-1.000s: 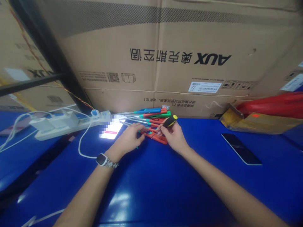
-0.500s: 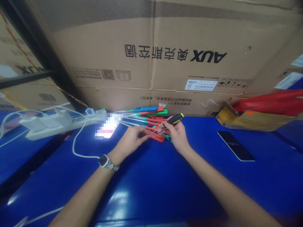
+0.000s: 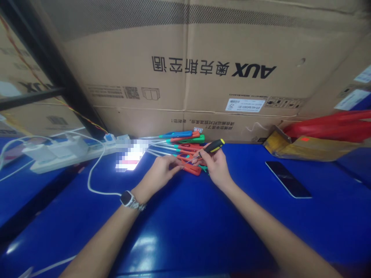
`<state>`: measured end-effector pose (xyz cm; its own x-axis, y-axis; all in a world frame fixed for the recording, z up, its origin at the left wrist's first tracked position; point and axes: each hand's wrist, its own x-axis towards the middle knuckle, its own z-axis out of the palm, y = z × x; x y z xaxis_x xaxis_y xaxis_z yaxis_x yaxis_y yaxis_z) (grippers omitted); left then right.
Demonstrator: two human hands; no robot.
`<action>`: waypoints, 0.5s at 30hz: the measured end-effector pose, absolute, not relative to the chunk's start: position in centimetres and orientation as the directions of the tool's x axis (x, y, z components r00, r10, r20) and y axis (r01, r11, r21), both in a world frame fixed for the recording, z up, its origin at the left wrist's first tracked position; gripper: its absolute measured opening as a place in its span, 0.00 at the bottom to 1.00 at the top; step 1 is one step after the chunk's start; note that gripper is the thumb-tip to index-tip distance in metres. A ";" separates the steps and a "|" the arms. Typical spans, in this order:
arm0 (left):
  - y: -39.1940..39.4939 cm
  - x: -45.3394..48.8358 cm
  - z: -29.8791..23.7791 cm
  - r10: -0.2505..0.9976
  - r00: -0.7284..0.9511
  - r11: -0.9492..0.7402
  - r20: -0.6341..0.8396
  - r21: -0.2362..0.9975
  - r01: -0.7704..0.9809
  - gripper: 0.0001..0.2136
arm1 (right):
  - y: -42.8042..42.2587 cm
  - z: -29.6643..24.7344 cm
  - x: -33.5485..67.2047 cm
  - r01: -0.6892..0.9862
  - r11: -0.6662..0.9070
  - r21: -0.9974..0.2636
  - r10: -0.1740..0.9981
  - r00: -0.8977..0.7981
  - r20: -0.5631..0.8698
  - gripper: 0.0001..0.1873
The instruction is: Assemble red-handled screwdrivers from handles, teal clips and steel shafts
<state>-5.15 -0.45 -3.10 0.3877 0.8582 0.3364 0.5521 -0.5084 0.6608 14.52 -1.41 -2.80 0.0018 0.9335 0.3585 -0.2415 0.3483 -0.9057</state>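
My right hand (image 3: 217, 166) is closed round the black and yellow handle of a screwdriver (image 3: 213, 147), its thin shaft slanting down to the left. At the end of that shaft, the thumb and fingers of my left hand (image 3: 164, 170) are pinched together on the tip. Behind and beneath both hands lies a bunch of tools with thin metal rods and red, blue and green looped handles (image 3: 178, 134). One red handle (image 3: 191, 168) lies just under the screwdriver shaft, between the hands.
A lit phone (image 3: 131, 156) lies left of the bunch, beside a white power strip (image 3: 58, 154) with chargers and cables. On the right are a dark phone (image 3: 286, 179) and an open carton (image 3: 313, 150) with red plastic. A large cardboard box (image 3: 185, 42) stands behind the blue table (image 3: 179, 231).
Both hands keep nearly the same hold and place. The view has shifted very slightly.
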 end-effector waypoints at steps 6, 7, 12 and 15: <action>-1.0 -4.3 -3.5 0.842 0.391 -0.529 0.372 0.711 0.464 0.06 | -1.7 -2.4 14.6 -0.172 0.430 -0.886 0.897 -0.033 0.442 0.15; -1.1 -4.1 -3.5 0.840 0.400 -0.530 0.367 0.713 0.459 0.06 | -1.7 -2.3 14.7 -0.165 0.439 -0.883 0.893 -0.031 0.450 0.15; -0.3 -3.1 -2.8 0.752 0.550 -0.653 0.363 0.524 0.547 0.16 | -1.3 -2.1 15.9 -0.090 0.455 -0.886 0.890 0.036 0.454 0.15; 0.5 -2.2 -2.1 0.667 0.686 -0.738 0.291 0.387 0.553 0.15 | -0.9 -2.1 16.5 -0.043 0.430 -0.902 0.901 0.077 0.426 0.18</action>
